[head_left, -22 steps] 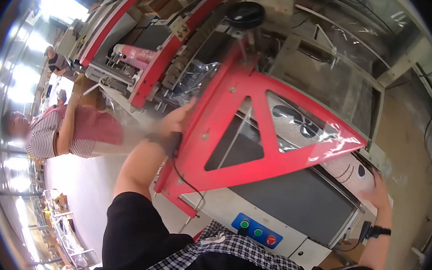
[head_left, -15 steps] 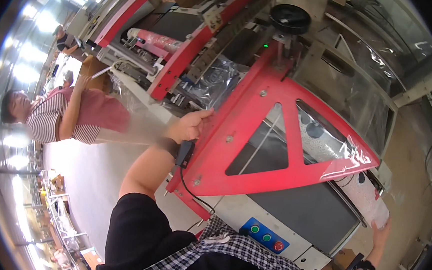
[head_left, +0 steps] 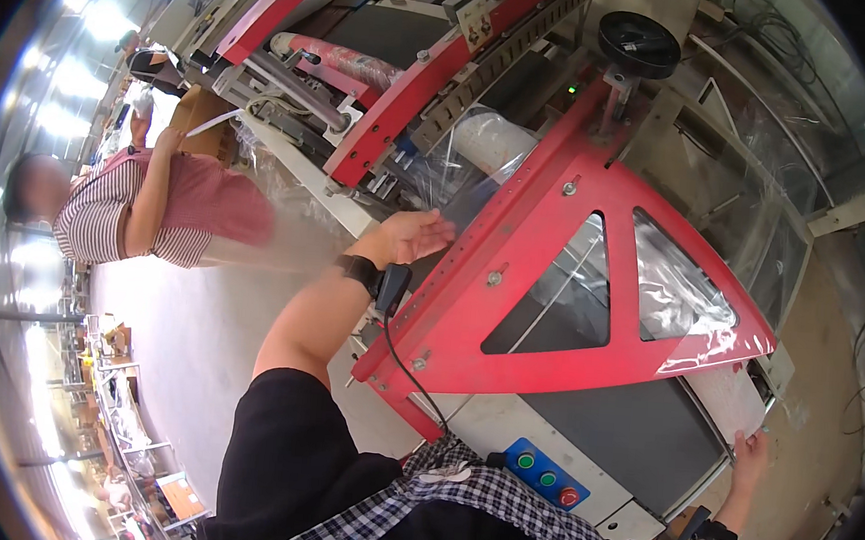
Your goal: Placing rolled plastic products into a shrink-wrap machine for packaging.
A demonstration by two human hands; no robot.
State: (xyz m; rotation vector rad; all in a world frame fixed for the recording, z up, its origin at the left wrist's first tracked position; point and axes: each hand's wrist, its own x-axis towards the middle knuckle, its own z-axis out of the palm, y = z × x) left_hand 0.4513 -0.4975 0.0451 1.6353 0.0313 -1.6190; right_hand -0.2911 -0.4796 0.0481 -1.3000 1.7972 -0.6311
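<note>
My left hand (head_left: 420, 237) is open, palm turned up and fingers stretched, beside the long edge of the machine's red frame (head_left: 553, 268). Beyond it, a white rounded item (head_left: 497, 139) lies under clear plastic film (head_left: 449, 171) on the far left side of that frame. On the right, my right hand (head_left: 748, 458) has its fingers bent at the outer end of a pale speckled piece (head_left: 725, 396) sticking out from under the frame. What its fingertips grip is too small to make out. Clear film shines through the frame's right window.
A blue panel (head_left: 546, 476) with two green buttons and a red one sits close to my body. A black handwheel (head_left: 639, 46) tops the frame. Another person (head_left: 171, 207) in a striped shirt stands left, near a second red-framed machine section (head_left: 404, 97).
The view has shifted. My left hand has opened from a loose curl. The pale piece under my right hand shows less of its length, and the white item has appeared left of the frame.
</note>
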